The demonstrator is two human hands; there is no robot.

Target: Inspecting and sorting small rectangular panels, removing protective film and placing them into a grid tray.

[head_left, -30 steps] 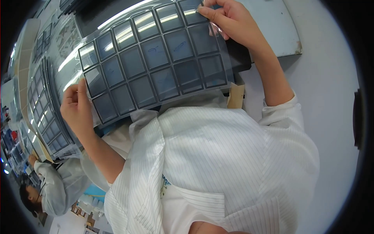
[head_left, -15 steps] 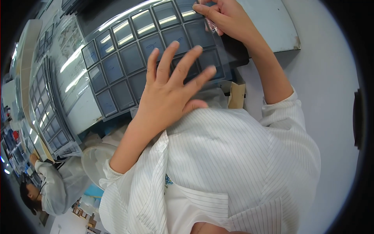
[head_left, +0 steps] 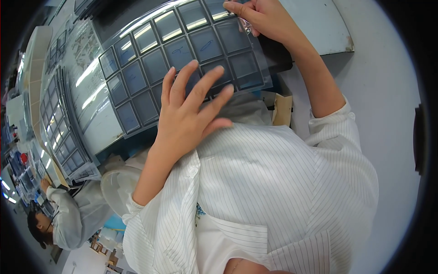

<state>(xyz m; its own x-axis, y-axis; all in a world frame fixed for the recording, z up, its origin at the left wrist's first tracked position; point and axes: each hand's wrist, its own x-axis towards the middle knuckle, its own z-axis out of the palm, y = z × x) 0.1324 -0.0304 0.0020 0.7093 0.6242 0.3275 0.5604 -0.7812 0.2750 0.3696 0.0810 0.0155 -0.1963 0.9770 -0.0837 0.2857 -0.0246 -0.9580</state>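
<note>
A clear plastic compartment tray (head_left: 155, 66) with dark dividing lines lies at the upper middle, and blue loops show in several of its cells. My left hand (head_left: 185, 107) hovers over or rests on its near side, fingers spread and holding nothing; I cannot tell whether it touches. At the tray's far right my right hand (head_left: 264, 20) is closed, thumb against fingertips. Beneath those fingers a small pinkish, shiny clear piece (head_left: 247, 28) shows, too small to name. What the right fingers grip is mostly hidden.
Another stack of compartment trays (head_left: 61, 123) stands to the left on the white bench (head_left: 98, 130). A white panel (head_left: 321, 27) lies at the upper right, above a tan cardboard piece (head_left: 282, 109). At far left a co-worker in a pale coat (head_left: 75, 219) reaches toward the bench.
My left hand has drawn back toward me and slightly left, uncovering more of the tray. The right hand stays at the tray's far right, nearly still.
</note>
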